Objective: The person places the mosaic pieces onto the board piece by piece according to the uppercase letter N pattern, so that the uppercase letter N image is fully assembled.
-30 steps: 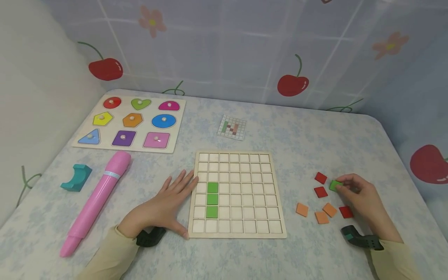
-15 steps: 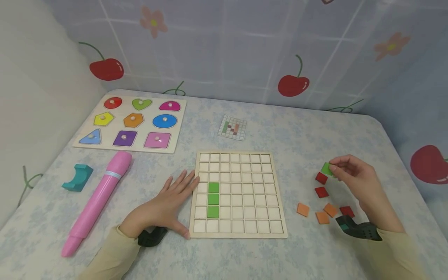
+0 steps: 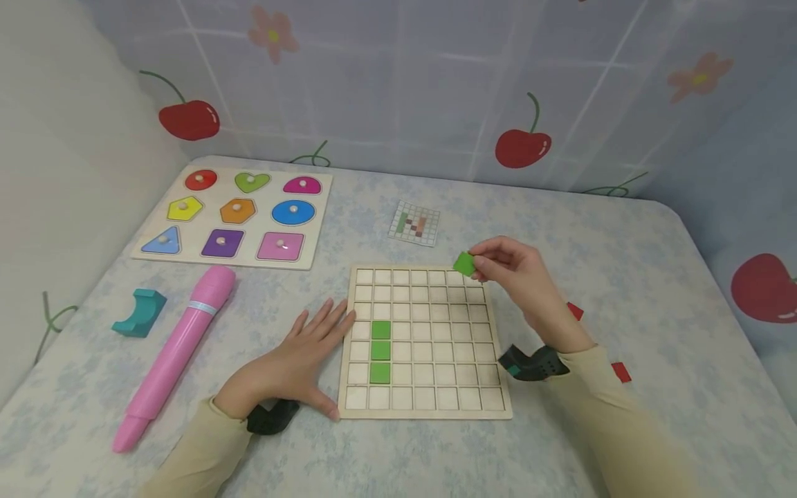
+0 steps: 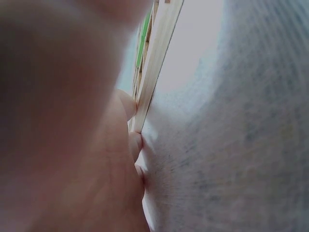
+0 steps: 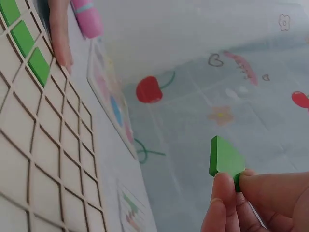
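My right hand (image 3: pixel 513 273) pinches a green square tile (image 3: pixel 463 263) between thumb and fingertips, held up over the far right corner of the wooden grid board (image 3: pixel 425 414). The right wrist view shows that tile (image 5: pixel 227 158) tilted, one corner free. Three green tiles (image 3: pixel 380 350) sit one below another in the board's second column. My left hand (image 3: pixel 292 363) lies with fingers spread along the board's left edge, thumb at the near corner. In the left wrist view its fingertips touch the board's side (image 4: pixel 153 72).
A small pattern card (image 3: pixel 414 223) lies beyond the board. Red tiles (image 3: pixel 621 372) lie right, partly behind my right arm. At left are a shape puzzle (image 3: pixel 233 218), a pink microphone-shaped stick (image 3: pixel 177 353) and a teal curved block (image 3: pixel 142 312).
My right hand has lifted the green tile off the table at the right and carried it left to above the board's far right corner. The left hand stays in place.
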### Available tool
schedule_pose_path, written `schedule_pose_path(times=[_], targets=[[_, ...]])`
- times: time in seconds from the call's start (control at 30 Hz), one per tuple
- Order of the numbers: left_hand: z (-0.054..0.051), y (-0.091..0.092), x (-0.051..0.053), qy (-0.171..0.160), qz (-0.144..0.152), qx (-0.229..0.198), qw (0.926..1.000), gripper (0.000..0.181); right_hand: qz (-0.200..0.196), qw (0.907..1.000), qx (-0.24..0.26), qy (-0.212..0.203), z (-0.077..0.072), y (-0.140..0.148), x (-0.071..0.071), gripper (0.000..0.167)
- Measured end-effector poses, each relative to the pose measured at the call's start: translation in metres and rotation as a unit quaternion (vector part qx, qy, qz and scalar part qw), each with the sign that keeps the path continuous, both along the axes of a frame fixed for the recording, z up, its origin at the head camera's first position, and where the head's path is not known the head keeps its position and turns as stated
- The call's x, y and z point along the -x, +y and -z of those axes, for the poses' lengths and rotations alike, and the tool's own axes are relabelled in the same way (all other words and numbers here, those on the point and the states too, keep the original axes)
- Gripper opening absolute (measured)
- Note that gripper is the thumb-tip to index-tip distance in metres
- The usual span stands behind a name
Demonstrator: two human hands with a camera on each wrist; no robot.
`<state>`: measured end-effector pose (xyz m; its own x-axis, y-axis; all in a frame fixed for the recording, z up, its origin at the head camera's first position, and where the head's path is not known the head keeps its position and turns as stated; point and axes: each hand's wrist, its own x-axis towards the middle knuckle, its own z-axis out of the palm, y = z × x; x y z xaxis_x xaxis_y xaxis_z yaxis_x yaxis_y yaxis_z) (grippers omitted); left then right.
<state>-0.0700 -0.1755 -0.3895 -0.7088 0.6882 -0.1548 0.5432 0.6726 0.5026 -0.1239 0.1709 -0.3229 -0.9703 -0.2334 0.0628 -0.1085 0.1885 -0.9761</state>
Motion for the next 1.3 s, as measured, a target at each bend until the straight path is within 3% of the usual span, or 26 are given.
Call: schedule_pose_path(times=[0.2, 0.43, 0.53, 0.67, 0.87, 1.3], targets=[[-0.001, 0.000, 0.000, 0.002, 0.001, 0.002, 1.0000, 0.138, -0.040, 0.9947, 0.036, -0.087, 0.022, -0.046, 0.010, 0.020], [-0.002, 0.002, 0.000, -0.001, 0.001, 0.004, 1.0000, 0.137, -0.070, 0.9876, 0.032, -0.137, 0.046, -0.078, 0.015, 0.018], [-0.003, 0.002, 0.000, -0.001, 0.002, 0.004, 1.0000, 0.137, -0.069, 0.9902, 0.004, -0.121, 0.051, -0.085, 0.014, 0.016], [-0.003, 0.002, 0.000, 0.002, 0.004, 0.004, 1.0000, 0.138, -0.065, 0.9932, -0.080, -0.055, 0.057, -0.092, 0.013, 0.010], [-0.003, 0.002, -0.001, 0.003, 0.005, 0.004, 1.0000, 0.138, -0.074, 0.9839, -0.160, 0.030, 0.059, -0.096, 0.010, 0.006], [-0.002, 0.000, -0.002, 0.005, 0.003, 0.007, 1.0000, 0.138, -0.094, 0.9745, -0.194, 0.061, 0.056, -0.098, 0.005, 0.007]])
